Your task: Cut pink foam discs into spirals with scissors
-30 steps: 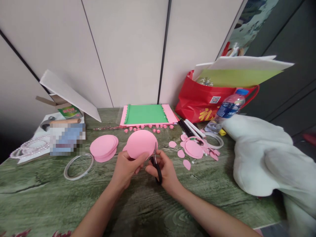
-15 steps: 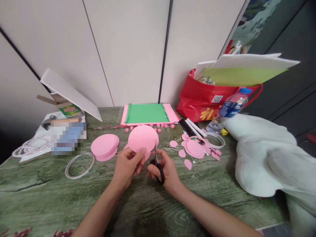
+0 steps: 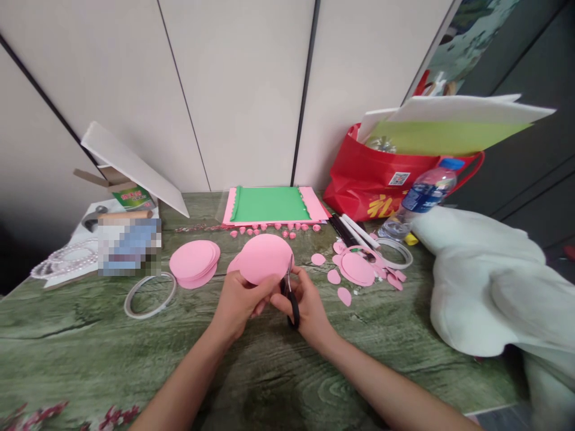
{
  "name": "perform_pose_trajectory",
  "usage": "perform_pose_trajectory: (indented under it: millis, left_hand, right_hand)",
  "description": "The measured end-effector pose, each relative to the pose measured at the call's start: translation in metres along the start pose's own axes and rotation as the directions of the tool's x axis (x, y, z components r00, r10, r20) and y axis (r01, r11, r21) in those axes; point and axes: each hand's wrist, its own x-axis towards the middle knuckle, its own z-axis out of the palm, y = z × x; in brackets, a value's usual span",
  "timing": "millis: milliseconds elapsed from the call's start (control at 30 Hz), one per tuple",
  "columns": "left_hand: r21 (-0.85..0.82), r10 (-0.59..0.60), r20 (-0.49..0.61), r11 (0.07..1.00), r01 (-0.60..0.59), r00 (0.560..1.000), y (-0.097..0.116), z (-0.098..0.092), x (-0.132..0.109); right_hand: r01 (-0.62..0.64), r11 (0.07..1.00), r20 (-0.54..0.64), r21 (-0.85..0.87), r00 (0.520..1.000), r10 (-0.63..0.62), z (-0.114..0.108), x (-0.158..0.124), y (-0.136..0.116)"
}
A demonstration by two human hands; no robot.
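Note:
Pinched in my left hand is a pink paper circle, held up over the table. My right hand is closed around black-handled scissors, whose blades point up at the circle's right edge. Whether the blades bite into the paper I cannot tell. Behind the held circle, part of another pink piece shows at its left. A stack of pink circles lies left of my left hand. Right of the scissors are loose petal-shaped pieces and a pile of pink circles.
Rolled pink buds line up before green and pink sheets. Tape rolls lie left and right. Markers, a water bottle, a red bag and a white cushion-like object stand right.
The pink circle has tilted flatter and sits slightly to the right in view. The scissors have shifted a little rightward, their blades still at its right edge. The camera view has shifted slightly.

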Motion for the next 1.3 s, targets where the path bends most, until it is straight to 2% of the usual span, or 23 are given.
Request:
perform_pose_trajectory:
  millis: [400,700,933,1167,1300]
  left_hand:
    - [0.02,-0.02,-0.032,1.0,0.021,0.999,0.007,0.0,0.0]
    - [-0.064,0.012,-0.045,0.998,-0.015,0.999,0.01,-0.002,-0.001]
    - [-0.194,0.038,0.009,0.98,-0.035,0.999,0.01,-0.001,0.0]
    - [-0.121,0.035,-0.061,0.992,-0.042,0.998,0.007,-0.002,0.002]
    - [-0.081,0.026,-0.06,0.996,-0.03,0.998,0.006,-0.003,0.002]
  right_hand:
    - [-0.005,1.0,0.009,0.018,1.0,0.005,-0.001,0.001,0.002]
    - [-0.059,0.996,-0.047,-0.066,0.997,0.056,-0.004,0.002,0.003]
    - [-0.043,0.997,-0.009,-0.064,0.999,0.043,-0.003,0.0,0.005]
    - [-0.066,0.996,0.011,-0.062,0.998,0.067,-0.001,-0.003,0.011]
    - [-0.035,0.999,-0.007,0.007,0.999,0.035,0.0,-0.002,0.006]
